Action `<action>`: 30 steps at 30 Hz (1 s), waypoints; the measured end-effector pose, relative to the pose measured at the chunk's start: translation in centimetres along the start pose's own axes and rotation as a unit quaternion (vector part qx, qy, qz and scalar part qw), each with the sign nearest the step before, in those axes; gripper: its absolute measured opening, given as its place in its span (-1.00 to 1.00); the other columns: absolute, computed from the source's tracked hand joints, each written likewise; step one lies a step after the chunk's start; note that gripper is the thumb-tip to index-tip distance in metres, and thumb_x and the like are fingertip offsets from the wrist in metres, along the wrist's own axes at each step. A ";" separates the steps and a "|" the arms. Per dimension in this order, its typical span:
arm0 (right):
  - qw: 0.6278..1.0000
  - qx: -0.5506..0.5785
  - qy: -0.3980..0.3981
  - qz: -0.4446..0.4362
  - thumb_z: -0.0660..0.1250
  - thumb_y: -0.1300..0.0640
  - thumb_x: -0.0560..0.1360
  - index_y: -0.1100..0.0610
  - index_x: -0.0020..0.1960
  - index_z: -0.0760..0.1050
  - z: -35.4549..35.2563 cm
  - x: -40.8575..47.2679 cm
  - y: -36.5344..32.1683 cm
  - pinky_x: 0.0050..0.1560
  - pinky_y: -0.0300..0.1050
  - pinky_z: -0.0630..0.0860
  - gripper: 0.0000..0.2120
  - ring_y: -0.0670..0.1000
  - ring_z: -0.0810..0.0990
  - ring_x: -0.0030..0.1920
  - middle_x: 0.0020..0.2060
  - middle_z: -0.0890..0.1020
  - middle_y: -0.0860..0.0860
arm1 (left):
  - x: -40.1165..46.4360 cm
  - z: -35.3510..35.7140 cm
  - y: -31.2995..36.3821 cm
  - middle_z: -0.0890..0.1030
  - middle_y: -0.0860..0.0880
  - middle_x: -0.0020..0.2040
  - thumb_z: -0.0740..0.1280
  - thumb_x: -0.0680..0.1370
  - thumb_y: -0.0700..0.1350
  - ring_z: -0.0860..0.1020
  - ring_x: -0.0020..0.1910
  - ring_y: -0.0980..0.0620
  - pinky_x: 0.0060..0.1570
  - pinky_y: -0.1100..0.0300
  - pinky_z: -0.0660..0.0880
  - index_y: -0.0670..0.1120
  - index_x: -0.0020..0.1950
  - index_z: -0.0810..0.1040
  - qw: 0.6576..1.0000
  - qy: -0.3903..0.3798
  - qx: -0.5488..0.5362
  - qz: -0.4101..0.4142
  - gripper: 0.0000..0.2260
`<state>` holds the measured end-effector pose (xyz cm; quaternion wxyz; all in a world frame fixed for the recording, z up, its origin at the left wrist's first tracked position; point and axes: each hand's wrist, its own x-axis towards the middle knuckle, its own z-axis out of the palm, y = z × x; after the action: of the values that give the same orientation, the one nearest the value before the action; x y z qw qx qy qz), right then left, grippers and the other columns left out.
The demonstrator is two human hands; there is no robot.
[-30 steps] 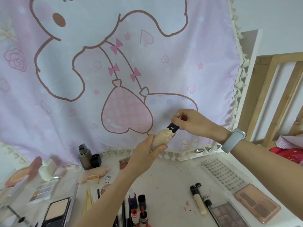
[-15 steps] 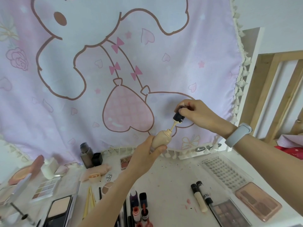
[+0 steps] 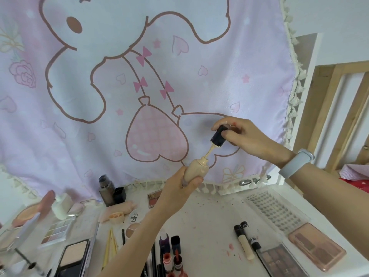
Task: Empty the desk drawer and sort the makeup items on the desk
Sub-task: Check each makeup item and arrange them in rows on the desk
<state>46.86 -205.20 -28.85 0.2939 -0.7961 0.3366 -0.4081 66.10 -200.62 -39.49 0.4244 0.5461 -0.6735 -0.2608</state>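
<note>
Lifted clear of the foundation bottle [image 3: 194,171] since a second ago: black cap [image 3: 218,137], its cream-coated wand [image 3: 208,153] now drawn halfway out of the neck. Nearest, below the bottle, lined up on the white surface [image 3: 209,214]: lip tints [image 3: 171,258], a powder compact [image 3: 72,254], two concealer tubes [image 3: 246,242] to the bottle's lower right, brown shadow palettes [image 3: 317,248] beyond those. Grouped by kind already, likely the sorting under way. Just above, wrapped round the bottle's lower body, steadying it upright against spills: left hand [image 3: 179,190]. Up and right of the bottle, pinching the cap between thumb and fingertips: right hand [image 3: 245,136], probably checking the contents. Behind the bottle, hanging as backdrop: pink cartoon cloth [image 3: 139,76].
</note>
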 end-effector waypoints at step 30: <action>0.995 -0.045 -0.081 -0.023 0.23 0.44 0.41 0.04 -0.26 0.56 -0.1 0.7 -0.1 -0.05 -0.22 0.43 -0.67 0.23 0.50 -0.08 -0.14 0.49 -0.05 | 0.2 0.0 -1.0 0.50 0.01 -0.11 0.28 0.50 0.13 0.45 -0.20 0.09 -0.18 0.23 0.40 0.03 0.09 0.42 0.997 -0.003 0.073 -0.002 -0.75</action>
<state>47.12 -205.72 -28.38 0.2744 -0.8464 0.3113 -0.3336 66.64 -201.11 -40.22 0.3810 0.5762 -0.6909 -0.2132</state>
